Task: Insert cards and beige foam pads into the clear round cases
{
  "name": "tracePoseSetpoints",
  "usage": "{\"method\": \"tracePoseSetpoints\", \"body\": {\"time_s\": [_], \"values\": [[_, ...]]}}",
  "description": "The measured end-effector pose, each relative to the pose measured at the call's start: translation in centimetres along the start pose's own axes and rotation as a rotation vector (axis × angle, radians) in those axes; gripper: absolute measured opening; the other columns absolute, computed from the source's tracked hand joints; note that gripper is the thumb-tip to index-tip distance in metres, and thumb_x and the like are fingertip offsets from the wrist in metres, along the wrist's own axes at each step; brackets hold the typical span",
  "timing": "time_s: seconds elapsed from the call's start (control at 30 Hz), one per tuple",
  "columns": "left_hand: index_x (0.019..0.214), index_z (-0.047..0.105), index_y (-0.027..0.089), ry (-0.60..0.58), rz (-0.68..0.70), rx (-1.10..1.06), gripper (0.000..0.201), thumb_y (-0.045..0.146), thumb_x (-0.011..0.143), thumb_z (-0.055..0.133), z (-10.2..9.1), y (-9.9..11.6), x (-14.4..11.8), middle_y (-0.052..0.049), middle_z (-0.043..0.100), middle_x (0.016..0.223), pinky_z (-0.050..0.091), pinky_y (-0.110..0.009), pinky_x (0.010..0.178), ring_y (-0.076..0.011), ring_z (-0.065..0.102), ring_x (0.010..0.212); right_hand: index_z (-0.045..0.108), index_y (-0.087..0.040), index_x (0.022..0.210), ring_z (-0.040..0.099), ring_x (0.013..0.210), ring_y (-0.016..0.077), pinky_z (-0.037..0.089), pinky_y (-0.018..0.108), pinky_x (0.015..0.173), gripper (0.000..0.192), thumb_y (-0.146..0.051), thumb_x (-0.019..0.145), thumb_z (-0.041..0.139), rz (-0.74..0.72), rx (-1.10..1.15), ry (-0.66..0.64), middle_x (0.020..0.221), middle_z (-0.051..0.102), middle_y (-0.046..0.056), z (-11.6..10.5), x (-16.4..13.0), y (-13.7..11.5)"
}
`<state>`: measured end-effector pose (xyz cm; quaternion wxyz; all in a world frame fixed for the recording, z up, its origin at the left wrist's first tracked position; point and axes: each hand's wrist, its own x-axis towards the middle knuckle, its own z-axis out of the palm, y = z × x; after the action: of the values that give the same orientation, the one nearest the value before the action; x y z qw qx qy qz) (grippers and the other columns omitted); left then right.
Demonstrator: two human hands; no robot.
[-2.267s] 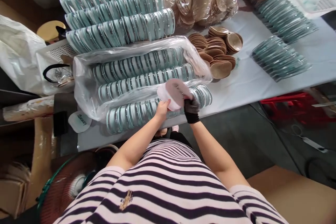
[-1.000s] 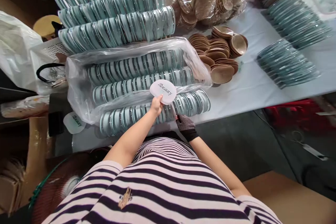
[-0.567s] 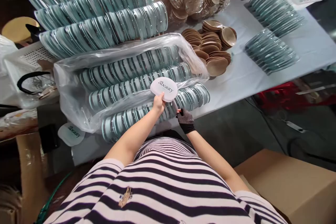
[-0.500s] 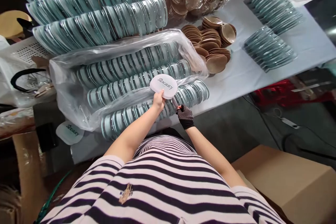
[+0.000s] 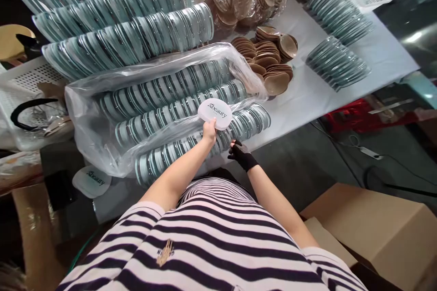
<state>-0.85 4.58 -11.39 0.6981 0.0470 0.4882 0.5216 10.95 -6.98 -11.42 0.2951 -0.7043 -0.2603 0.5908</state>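
White round compact [image 5: 215,113], printed "Sbeauty", sits pinched in the left hand [image 5: 209,130]'s grip; gloved right hand [image 5: 241,153] curled, empty.

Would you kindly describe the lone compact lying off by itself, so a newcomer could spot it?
Start at the clear plastic bag of teal compacts. Below its left corner lies the lone compact, flat, lettered face up, unlike the rows stacked on edge.

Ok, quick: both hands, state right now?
Left hand: closed on the white compact.
Right hand, gloved: holding nothing visible; fingers curled, grip cannot be told.
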Motion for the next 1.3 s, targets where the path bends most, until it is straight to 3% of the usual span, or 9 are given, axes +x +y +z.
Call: {"method": "tracePoseSetpoints", "body": {"time_s": [0.2,0.37,0.43,0.6,0.7,0.83,1.03,1.2,1.3], "values": [[0.109,0.067,0.012,-0.001,0.006,0.016,0.024,0.010,0.087,0.058,-0.1,-0.2,-0.2,-0.010,0.074,0.109,0.052,-0.035,0.097,-0.0217,0.066,0.109,0.062,-0.023,0.102,0.059,0.059,0.0133,0.052,0.027,0.064,0.020,-0.033,0.086,0.053,-0.155,-0.429,0.256,0.068,0.063,-0.001,0.3,0.2,-1.1],[0.107,0.068,0.013,0.020,0.008,0.032,0.022,0.013,0.086,0.061,0.0,-0.4,0.0,-0.009,0.074,0.108,0.051,-0.036,0.097,-0.0221,0.067,0.108,0.060,-0.018,0.100,0.058,0.050,0.0137,0.049,0.024,0.053,0.019,-0.031,0.091,0.049,0.057,-0.338,-0.033,0.055,0.058,-0.002,0.9,0.3,-1.8],[0.103,0.069,0.013,0.035,0.024,0.031,0.019,0.013,0.085,0.063,0.2,-0.4,0.1,-0.009,0.074,0.106,0.051,-0.036,0.098,-0.0218,0.067,0.108,0.062,-0.017,0.094,0.062,0.056,0.0158,0.051,0.026,0.058,0.018,-0.031,0.090,0.052,0.032,-0.407,-0.021,0.059,0.062,0.002,0.7,-0.1,-2.1],[0.096,0.069,0.013,-0.008,0.037,0.078,0.014,0.014,0.083,0.065,0.2,0.7,-1.1,-0.008,0.075,0.102,0.052,-0.036,0.096,-0.0212,0.067,0.104,0.066,-0.018,0.108,0.066,0.098,0.0241,0.050,0.037,0.089,0.034,-0.038,0.092,0.044,-0.401,-0.646,0.462,0.104,0.071,0.012,-1.1,0.0,-4.5],[0.101,0.070,0.014,-0.159,0.005,0.125,0.020,0.019,0.081,0.067,-1.0,1.7,-3.1,-0.008,0.075,0.101,0.055,-0.037,0.090,-0.0235,0.068,0.103,0.049,-0.014,0.137,0.057,0.119,0.0237,0.044,0.039,0.102,0.051,-0.036,0.091,0.042,-0.551,-0.527,0.440,0.131,0.061,0.015,-1.4,0.9,-6.2],[0.099,0.070,0.014,-0.215,0.046,0.185,0.024,0.025,0.078,0.072,-3.4,2.3,-4.9,-0.008,0.075,0.096,0.057,-0.031,0.079,-0.0220,0.070,0.092,0.046,-0.011,0.141,0.044,0.135,0.0258,0.035,0.042,0.113,0.057,-0.035,0.089,0.046,-0.721,-0.631,0.409,0.144,0.049,0.016,0.7,-0.2,-6.9],[0.091,0.069,0.011,-0.231,-0.026,0.274,0.022,0.028,0.077,0.074,-5.0,2.0,-5.1,-0.006,0.073,0.076,0.058,-0.027,0.064,-0.0170,0.067,0.066,0.062,-0.011,0.117,0.064,0.106,0.0249,0.051,0.035,0.093,0.041,-0.036,0.090,0.045,-0.607,-0.521,0.390,0.115,0.068,0.017,4.0,-2.1,-6.6],[0.105,0.068,0.014,-0.137,0.022,0.116,0.024,0.020,0.082,0.067,-3.5,4.4,-3.4,-0.006,0.075,0.089,0.059,-0.032,0.082,-0.0194,0.070,0.088,0.062,-0.012,0.118,0.065,0.103,0.0268,0.053,0.035,0.083,0.047,-0.044,0.092,0.040,-0.518,-0.488,0.777,0.112,0.068,0.018,-0.1,-4.4,-5.3],[0.112,0.067,0.016,-0.127,0.025,0.092,0.027,0.018,0.085,0.065,-3.2,5.4,-1.9,-0.006,0.075,0.096,0.058,-0.033,0.088,-0.0198,0.070,0.096,0.069,-0.014,0.105,0.067,0.088,0.0285,0.051,0.036,0.076,0.045,-0.048,0.088,0.046,-0.481,-0.753,0.699,0.096,0.072,0.017,-2.0,-8.2,-1.8]]}}
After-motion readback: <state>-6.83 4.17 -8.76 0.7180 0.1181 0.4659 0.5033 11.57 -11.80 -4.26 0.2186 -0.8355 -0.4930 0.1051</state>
